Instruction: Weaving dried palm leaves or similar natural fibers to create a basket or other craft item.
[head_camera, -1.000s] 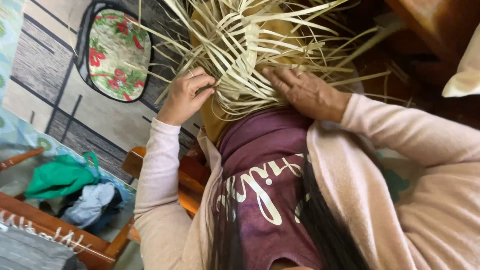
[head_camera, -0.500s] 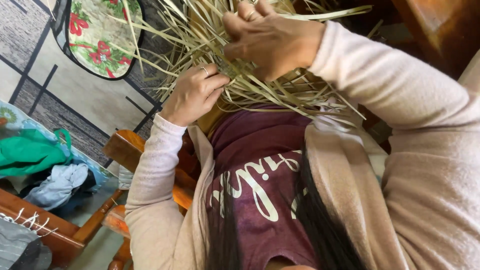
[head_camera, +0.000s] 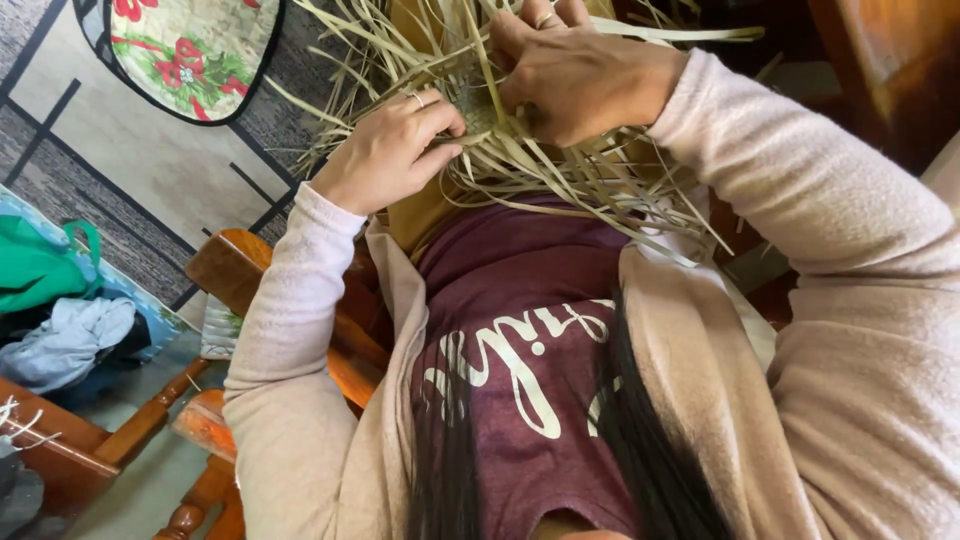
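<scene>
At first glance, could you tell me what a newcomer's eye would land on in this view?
Most striking is the tangle of pale straw strips fanning out over the person's lap at top centre. The left hand pinches strips at the woven middle, while the right hand grips them just above. At top left, a floral cushion with red flowers lies on the grey patterned rug.
</scene>
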